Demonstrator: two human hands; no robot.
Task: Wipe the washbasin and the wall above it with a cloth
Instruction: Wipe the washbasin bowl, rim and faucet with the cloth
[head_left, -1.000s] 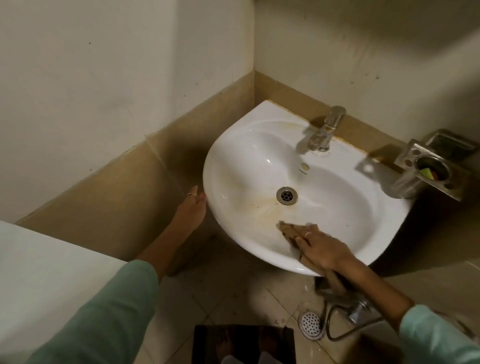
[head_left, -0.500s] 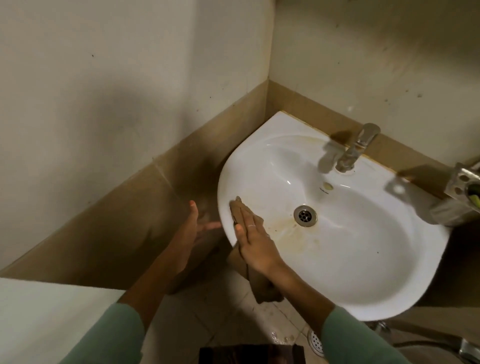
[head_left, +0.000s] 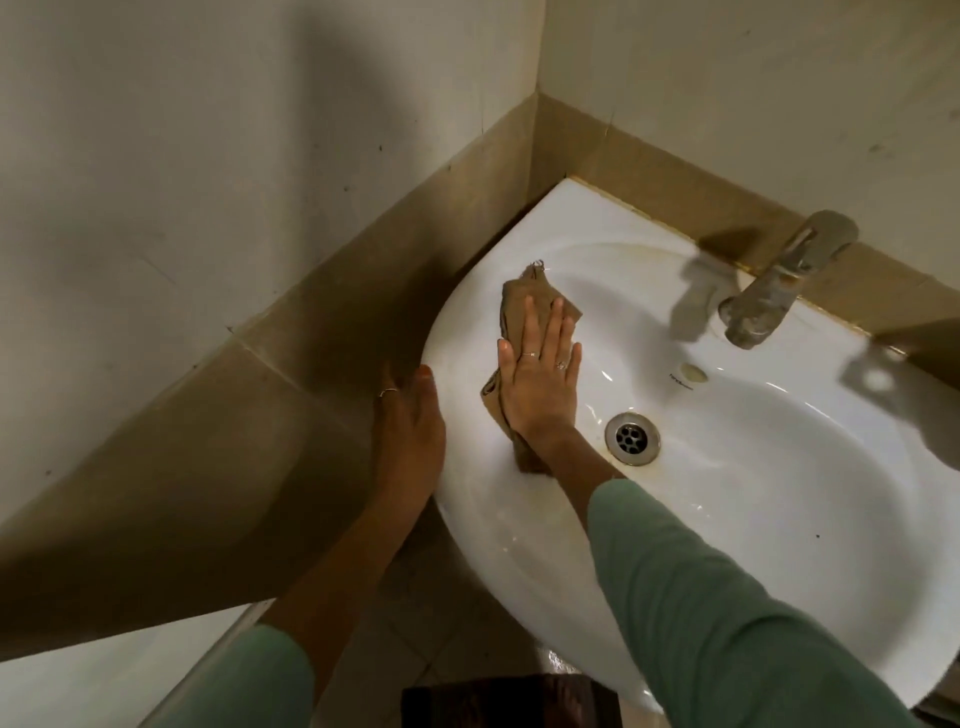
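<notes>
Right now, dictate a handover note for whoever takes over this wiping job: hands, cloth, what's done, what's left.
Right hand: flat, pressing the brown rag cloth onto the inner left slope of the white ceramic washbasin.
Left hand: open, against the basin's outer left edge.
Done: cannot tell; brownish staining shows around the metal drain.
Left: rest of bowl, back rim near the metal tap, cream wall above.

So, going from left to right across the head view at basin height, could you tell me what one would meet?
Left hand on the white ceramic washbasin rim → right hand flat on the brown cloth → round metal drain → grey metal tap.
</notes>
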